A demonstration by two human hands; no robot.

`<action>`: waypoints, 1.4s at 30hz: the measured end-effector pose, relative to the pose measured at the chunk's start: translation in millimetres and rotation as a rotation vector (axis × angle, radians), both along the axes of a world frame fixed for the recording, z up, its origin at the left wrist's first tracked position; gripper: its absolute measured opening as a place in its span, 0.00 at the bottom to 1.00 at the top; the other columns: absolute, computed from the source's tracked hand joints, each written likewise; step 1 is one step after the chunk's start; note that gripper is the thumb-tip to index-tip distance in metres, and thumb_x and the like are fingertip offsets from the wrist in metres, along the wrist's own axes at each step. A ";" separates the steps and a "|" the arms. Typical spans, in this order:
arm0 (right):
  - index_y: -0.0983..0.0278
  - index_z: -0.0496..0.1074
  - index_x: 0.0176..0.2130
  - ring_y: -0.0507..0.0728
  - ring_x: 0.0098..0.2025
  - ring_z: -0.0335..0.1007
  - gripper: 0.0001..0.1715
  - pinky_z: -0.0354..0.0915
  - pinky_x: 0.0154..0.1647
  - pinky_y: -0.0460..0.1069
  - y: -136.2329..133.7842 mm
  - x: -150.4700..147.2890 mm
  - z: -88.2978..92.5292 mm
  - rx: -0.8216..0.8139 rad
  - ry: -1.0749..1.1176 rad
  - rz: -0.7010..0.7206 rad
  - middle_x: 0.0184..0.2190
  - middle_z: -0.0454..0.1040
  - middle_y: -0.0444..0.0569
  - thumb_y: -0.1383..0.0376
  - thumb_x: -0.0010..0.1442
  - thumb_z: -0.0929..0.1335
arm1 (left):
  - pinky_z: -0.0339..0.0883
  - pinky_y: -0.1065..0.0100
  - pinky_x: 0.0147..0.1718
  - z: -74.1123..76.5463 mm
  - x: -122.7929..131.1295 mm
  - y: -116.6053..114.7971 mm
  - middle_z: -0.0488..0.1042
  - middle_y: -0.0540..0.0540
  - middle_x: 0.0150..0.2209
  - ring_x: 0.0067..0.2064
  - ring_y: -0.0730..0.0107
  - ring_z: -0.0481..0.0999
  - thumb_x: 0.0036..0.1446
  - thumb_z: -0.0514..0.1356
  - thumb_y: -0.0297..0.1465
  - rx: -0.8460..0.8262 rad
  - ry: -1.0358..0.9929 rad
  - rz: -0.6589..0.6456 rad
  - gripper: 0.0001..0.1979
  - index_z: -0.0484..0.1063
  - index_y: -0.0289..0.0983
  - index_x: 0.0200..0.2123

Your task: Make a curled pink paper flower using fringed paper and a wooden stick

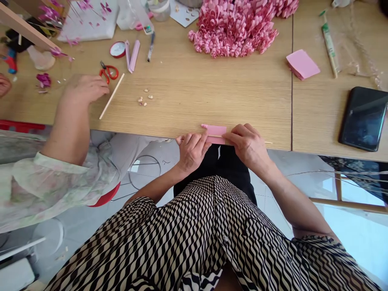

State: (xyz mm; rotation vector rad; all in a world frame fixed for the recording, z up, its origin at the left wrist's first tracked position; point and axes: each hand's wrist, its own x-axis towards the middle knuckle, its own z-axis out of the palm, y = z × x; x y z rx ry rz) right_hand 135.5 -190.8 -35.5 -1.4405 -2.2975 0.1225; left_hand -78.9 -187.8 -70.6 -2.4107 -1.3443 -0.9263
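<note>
We see a heap of pink paper curls (232, 28) on the wooden table (188, 93), with red-handled scissors (108, 72) and a loose wooden skewer (112, 96) near a co-worker's floral sleeve (51, 190). To the right lie a small stack of pink paper (302, 64), a green-wrapped bundle of sticks (330, 46) and a dark smartphone (363, 119). A wire hoop (144, 171) stands below the table edge.

Two wooden skewers (112, 96) (249, 140) — one pair of red scissors (108, 72).
</note>
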 end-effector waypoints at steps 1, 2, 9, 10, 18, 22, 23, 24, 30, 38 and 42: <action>0.58 0.77 0.41 0.55 0.36 0.58 0.17 0.56 0.35 0.50 0.1 -0.1 0.2 0.002 -0.010 -0.001 0.35 0.73 0.48 0.72 0.65 0.61 | 0.51 0.61 0.42 -0.2 -1.2 -0.2 0.74 0.47 0.31 0.36 0.67 0.68 0.69 0.50 0.41 0.001 -0.027 -0.011 0.20 0.74 0.38 0.52; 0.58 0.77 0.41 0.55 0.36 0.58 0.17 0.56 0.34 0.50 0.1 -0.2 0.3 0.006 -0.018 -0.003 0.35 0.73 0.48 0.72 0.65 0.61 | 0.51 0.61 0.43 -0.3 -2.4 -0.5 0.74 0.47 0.32 0.37 0.67 0.69 0.69 0.50 0.40 0.000 -0.060 -0.021 0.19 0.74 0.38 0.52; 0.58 0.77 0.39 0.55 0.35 0.59 0.15 0.56 0.33 0.50 0.5 -0.8 -1.3 0.048 -0.015 -0.009 0.34 0.73 0.48 0.72 0.64 0.62 | 0.53 0.60 0.46 4.8 -8.0 -3.5 0.76 0.46 0.35 0.42 0.66 0.73 0.66 0.56 0.34 -0.006 -0.094 -0.056 0.12 0.77 0.39 0.46; 0.58 0.77 0.39 0.55 0.35 0.59 0.15 0.56 0.33 0.50 0.7 -0.7 -1.7 0.051 -0.010 -0.007 0.34 0.73 0.48 0.71 0.65 0.62 | 0.52 0.60 0.45 5.4 -8.0 -3.5 0.76 0.46 0.35 0.42 0.65 0.73 0.66 0.56 0.34 -0.010 -0.062 -0.059 0.11 0.77 0.39 0.45; 0.58 0.75 0.46 0.56 0.37 0.60 0.16 0.59 0.35 0.50 1.9 4.4 -3.8 0.073 0.047 0.012 0.35 0.74 0.49 0.71 0.66 0.61 | 0.50 0.59 0.43 7.2 -5.4 1.3 0.77 0.46 0.35 0.41 0.65 0.73 0.67 0.54 0.37 -0.056 0.063 -0.071 0.14 0.76 0.38 0.48; 0.59 0.76 0.43 0.56 0.37 0.61 0.14 0.60 0.36 0.50 5.2 4.6 -3.2 0.063 0.091 0.011 0.35 0.75 0.49 0.68 0.66 0.62 | 0.49 0.59 0.41 7.7 -4.3 9.8 0.76 0.47 0.33 0.39 0.66 0.71 0.68 0.53 0.38 -0.006 0.089 -0.092 0.16 0.75 0.36 0.48; 0.59 0.77 0.42 0.55 0.36 0.61 0.14 0.60 0.36 0.50 6.3 4.0 -3.1 0.061 0.090 0.017 0.34 0.75 0.49 0.68 0.66 0.62 | 0.49 0.59 0.41 7.8 -4.2 12.0 0.76 0.47 0.33 0.39 0.66 0.71 0.68 0.53 0.38 -0.020 0.093 -0.092 0.16 0.75 0.36 0.49; 0.59 0.77 0.42 0.55 0.36 0.61 0.14 0.60 0.36 0.50 7.4 3.4 -3.0 0.058 0.086 0.020 0.34 0.75 0.49 0.69 0.66 0.62 | 0.48 0.59 0.41 7.9 -4.2 13.9 0.76 0.48 0.32 0.38 0.66 0.71 0.68 0.52 0.38 -0.039 0.096 -0.091 0.16 0.75 0.37 0.49; 0.60 0.77 0.40 0.55 0.36 0.62 0.15 0.60 0.35 0.50 9.7 0.1 -0.5 0.027 0.063 0.001 0.34 0.75 0.49 0.70 0.65 0.62 | 0.49 0.59 0.42 7.7 -8.2 13.8 0.76 0.46 0.34 0.40 0.64 0.71 0.69 0.50 0.40 -0.059 0.082 -0.105 0.19 0.73 0.39 0.53; 0.61 0.77 0.41 0.56 0.36 0.61 0.17 0.61 0.36 0.50 8.7 0.1 -1.9 0.047 0.041 0.001 0.35 0.75 0.49 0.72 0.65 0.61 | 0.49 0.59 0.42 13.7 -5.2 6.9 0.76 0.46 0.36 0.41 0.65 0.71 0.68 0.52 0.40 -0.066 0.101 -0.107 0.18 0.73 0.38 0.53; 0.61 0.77 0.40 0.56 0.37 0.61 0.18 0.61 0.36 0.51 12.0 0.5 -2.8 0.038 0.062 0.004 0.35 0.74 0.51 0.73 0.65 0.59 | 0.49 0.59 0.40 18.4 -0.3 12.2 0.77 0.47 0.34 0.38 0.66 0.70 0.69 0.51 0.38 -0.057 0.129 -0.125 0.18 0.72 0.35 0.52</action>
